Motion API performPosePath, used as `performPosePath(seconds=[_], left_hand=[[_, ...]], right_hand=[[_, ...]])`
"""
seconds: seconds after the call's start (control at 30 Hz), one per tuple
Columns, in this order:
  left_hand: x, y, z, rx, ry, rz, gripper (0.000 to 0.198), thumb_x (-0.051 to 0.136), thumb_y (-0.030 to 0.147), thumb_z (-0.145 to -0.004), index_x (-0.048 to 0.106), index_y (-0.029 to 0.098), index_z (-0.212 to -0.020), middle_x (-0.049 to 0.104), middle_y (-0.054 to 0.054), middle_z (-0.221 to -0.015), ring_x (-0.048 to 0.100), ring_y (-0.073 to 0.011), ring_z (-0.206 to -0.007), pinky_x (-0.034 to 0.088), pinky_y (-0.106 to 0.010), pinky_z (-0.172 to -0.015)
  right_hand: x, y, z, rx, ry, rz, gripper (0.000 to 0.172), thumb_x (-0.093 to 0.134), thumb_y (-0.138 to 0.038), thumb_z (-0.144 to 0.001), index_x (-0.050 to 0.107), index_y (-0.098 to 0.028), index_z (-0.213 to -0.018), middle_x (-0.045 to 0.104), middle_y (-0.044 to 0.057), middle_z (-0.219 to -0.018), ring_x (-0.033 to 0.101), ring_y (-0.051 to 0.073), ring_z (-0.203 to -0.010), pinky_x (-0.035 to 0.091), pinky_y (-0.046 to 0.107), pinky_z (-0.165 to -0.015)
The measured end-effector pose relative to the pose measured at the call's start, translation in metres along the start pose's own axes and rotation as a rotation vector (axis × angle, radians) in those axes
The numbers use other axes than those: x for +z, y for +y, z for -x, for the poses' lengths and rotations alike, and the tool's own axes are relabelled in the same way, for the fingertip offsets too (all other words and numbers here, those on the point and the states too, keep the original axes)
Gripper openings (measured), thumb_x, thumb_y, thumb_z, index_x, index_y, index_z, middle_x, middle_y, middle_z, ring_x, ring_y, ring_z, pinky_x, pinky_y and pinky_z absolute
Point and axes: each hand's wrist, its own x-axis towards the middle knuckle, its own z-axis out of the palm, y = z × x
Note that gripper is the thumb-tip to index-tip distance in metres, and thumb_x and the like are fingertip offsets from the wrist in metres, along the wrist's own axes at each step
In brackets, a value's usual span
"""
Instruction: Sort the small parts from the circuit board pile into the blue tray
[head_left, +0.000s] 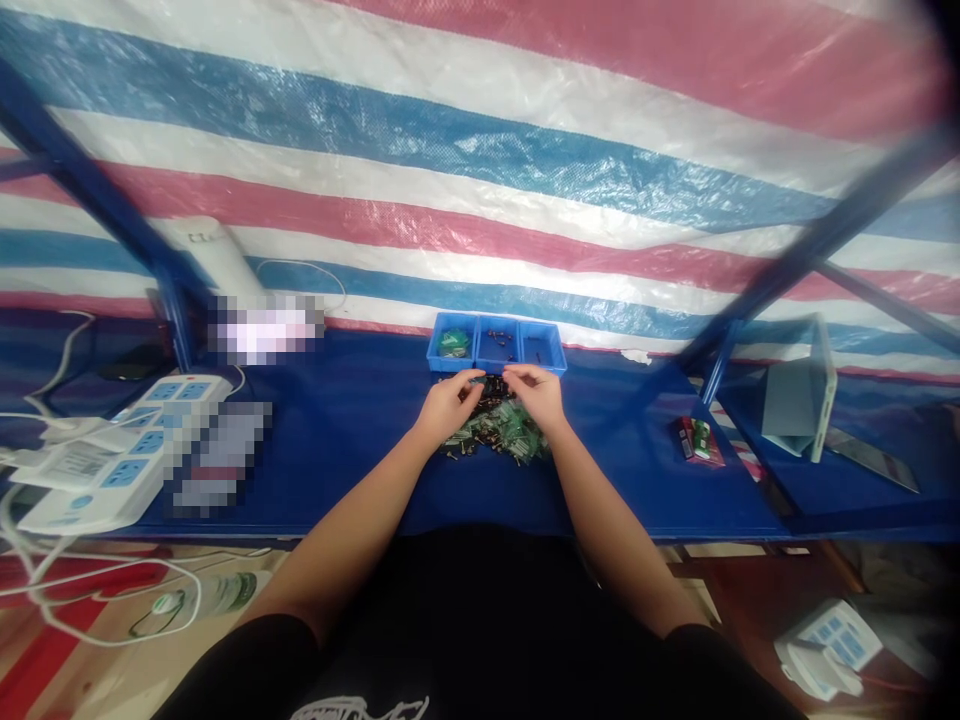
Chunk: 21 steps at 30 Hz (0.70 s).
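Both hands meet above a pile of small green and black parts (496, 428) on the blue table (360, 440): left hand (448, 402) and right hand (535, 392) each pinch a small dark piece between them, seemingly sorting; the trays (496, 345) lie just beyond, so the next move needs a short, careful reach

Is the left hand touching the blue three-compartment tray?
Apart. The head view shows blue table between the left hand and the tray.
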Motion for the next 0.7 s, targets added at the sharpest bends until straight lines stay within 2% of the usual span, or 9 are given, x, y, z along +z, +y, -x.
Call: performPosePath(seconds=[0.03, 0.13, 0.2, 0.3, 0.43, 0.53, 0.6, 0.7], left_hand=[[0.0, 0.0, 0.0, -0.004, 0.003, -0.006, 0.031, 0.047, 0.038, -0.093, 0.063, 0.023, -0.115, 0.067, 0.0, -0.074, 0.061, -0.0132, -0.065, 0.047, -0.023, -0.065], [0.0, -0.001, 0.0, -0.012, 0.0, -0.022, 0.029, 0.047, 0.037, -0.093, 0.066, 0.023, -0.108, 0.068, 0.0, -0.076, 0.059, -0.0128, -0.061, 0.046, -0.023, -0.062], [0.0, -0.001, 0.0, -0.01, -0.003, -0.031, 0.028, 0.046, 0.036, -0.093, 0.067, 0.023, -0.106, 0.069, 0.0, -0.077, 0.059, -0.0132, -0.062, 0.046, -0.024, -0.063], [0.0, 0.0, 0.0, -0.002, -0.004, -0.044, 0.027, 0.047, 0.035, -0.093, 0.067, 0.023, -0.105, 0.07, -0.001, -0.081, 0.061, -0.0141, -0.066, 0.047, -0.025, -0.065], [-0.001, 0.0, 0.0, -0.006, 0.009, -0.046, 0.027, 0.047, 0.035, -0.092, 0.068, 0.022, -0.105, 0.071, -0.002, -0.084, 0.062, -0.015, -0.07, 0.048, -0.025, -0.066], [-0.002, 0.002, 0.0, -0.008, -0.002, -0.059, 0.026, 0.047, 0.035, -0.092, 0.068, 0.023, -0.103, 0.07, -0.001, -0.081, 0.061, -0.0145, -0.065, 0.048, -0.025, -0.064], [-0.002, 0.003, 0.0, -0.006, -0.01, -0.061, 0.026, 0.047, 0.035, -0.092, 0.068, 0.023, -0.103, 0.07, -0.001, -0.08, 0.06, -0.0145, -0.064, 0.048, -0.026, -0.064], [-0.002, 0.004, 0.0, -0.006, -0.004, -0.059, 0.026, 0.047, 0.034, -0.093, 0.068, 0.023, -0.104, 0.071, -0.002, -0.084, 0.062, -0.0156, -0.07, 0.048, -0.026, -0.065]], right_hand=[[-0.005, 0.001, -0.003, 0.019, 0.076, 0.013, 0.034, 0.063, -0.045, -0.08, 0.073, -0.017, -0.098, 0.073, 0.006, -0.078, 0.064, 0.019, -0.065, 0.055, 0.033, -0.064], [-0.022, 0.008, -0.011, -0.032, 0.385, 0.183, 0.038, 0.058, -0.046, -0.084, 0.073, -0.017, -0.103, 0.071, 0.008, -0.09, 0.063, 0.021, -0.077, 0.053, 0.037, -0.078], [-0.031, 0.013, -0.016, -0.066, 0.486, 0.332, 0.038, 0.055, -0.045, -0.086, 0.073, -0.017, -0.104, 0.069, 0.009, -0.087, 0.061, 0.023, -0.081, 0.05, 0.04, -0.085], [-0.039, 0.018, -0.019, -0.128, 0.418, 0.489, 0.034, 0.057, -0.043, -0.085, 0.075, -0.019, -0.099, 0.067, 0.01, -0.079, 0.059, 0.025, -0.085, 0.048, 0.042, -0.086], [-0.038, 0.017, -0.017, -0.204, 0.327, 0.495, 0.029, 0.053, -0.038, -0.088, 0.074, -0.02, -0.096, 0.067, 0.007, -0.077, 0.06, 0.022, -0.076, 0.05, 0.036, -0.08], [-0.031, 0.018, -0.013, -0.192, 0.09, 0.478, 0.023, 0.055, -0.036, -0.086, 0.073, -0.022, -0.091, 0.068, 0.003, -0.075, 0.061, 0.018, -0.067, 0.051, 0.031, -0.07], [-0.027, 0.022, -0.011, -0.182, -0.068, 0.538, 0.017, 0.062, -0.034, -0.081, 0.074, -0.023, -0.085, 0.069, 0.003, -0.077, 0.063, 0.018, -0.069, 0.052, 0.031, -0.07], [-0.021, 0.029, -0.009, -0.137, -0.137, 0.615, 0.015, 0.066, -0.029, -0.077, 0.075, -0.023, -0.088, 0.07, 0.006, -0.087, 0.064, 0.02, -0.075, 0.052, 0.034, -0.075]])
